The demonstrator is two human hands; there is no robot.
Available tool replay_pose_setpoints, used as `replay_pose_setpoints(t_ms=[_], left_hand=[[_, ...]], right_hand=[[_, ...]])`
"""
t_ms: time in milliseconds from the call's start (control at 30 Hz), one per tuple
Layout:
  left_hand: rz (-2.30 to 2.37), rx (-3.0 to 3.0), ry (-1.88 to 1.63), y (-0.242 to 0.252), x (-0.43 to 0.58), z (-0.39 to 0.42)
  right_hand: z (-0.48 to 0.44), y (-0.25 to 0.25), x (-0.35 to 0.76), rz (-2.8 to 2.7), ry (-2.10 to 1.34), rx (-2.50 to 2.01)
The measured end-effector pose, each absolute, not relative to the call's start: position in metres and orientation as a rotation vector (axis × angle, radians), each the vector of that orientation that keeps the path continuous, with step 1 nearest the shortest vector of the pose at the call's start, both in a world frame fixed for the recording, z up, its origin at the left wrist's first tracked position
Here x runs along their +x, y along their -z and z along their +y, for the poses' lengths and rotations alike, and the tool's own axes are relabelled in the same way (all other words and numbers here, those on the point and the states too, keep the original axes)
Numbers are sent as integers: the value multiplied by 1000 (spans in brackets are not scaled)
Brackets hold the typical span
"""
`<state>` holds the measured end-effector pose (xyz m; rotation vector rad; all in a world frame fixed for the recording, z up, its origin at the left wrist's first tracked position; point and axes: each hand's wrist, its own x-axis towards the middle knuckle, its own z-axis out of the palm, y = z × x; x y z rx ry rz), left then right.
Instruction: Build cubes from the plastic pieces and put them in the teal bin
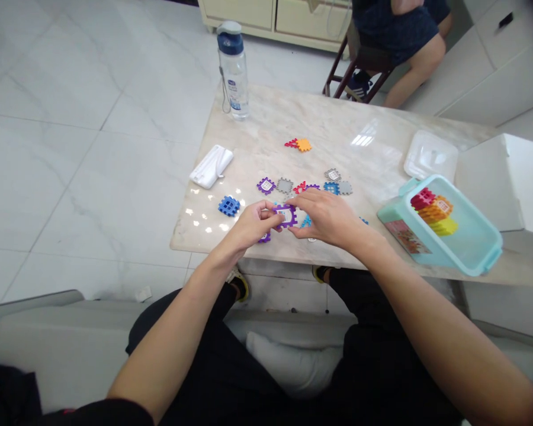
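Purple tile (286, 215) being pinched by both hands, low over the counter's (266, 127) near edge.
The left hand (251, 225) and right hand (326, 218) are each clamping their grip on one side of it; loose tiles (285, 185) are lying just beyond, a teal box (475, 236) sitting well right.

Purple interlocking tile (285, 215): square, with notched edges and a pale panel in the middle. Raised just above the desk (266, 127), slightly tilted, pinched at both sides.

water bottle (233, 71) label unreadable, teal box (476, 238) sticker blurred
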<state>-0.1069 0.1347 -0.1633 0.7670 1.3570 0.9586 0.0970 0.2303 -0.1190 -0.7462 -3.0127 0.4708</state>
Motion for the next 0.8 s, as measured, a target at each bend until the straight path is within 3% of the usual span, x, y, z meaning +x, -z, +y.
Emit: replay_pose_setpoints(t_ms=[267, 567, 800], left_hand=[[1756, 1029, -1103, 164, -175, 134], [1712, 986, -1133, 165, -170, 126], [2134, 1284, -1048, 160, -167, 119]], right_hand=[[221, 125, 81, -3066, -305, -996], [195, 159, 49, -3204, -336, -829], [188, 172, 34, -3252, -344, -778]])
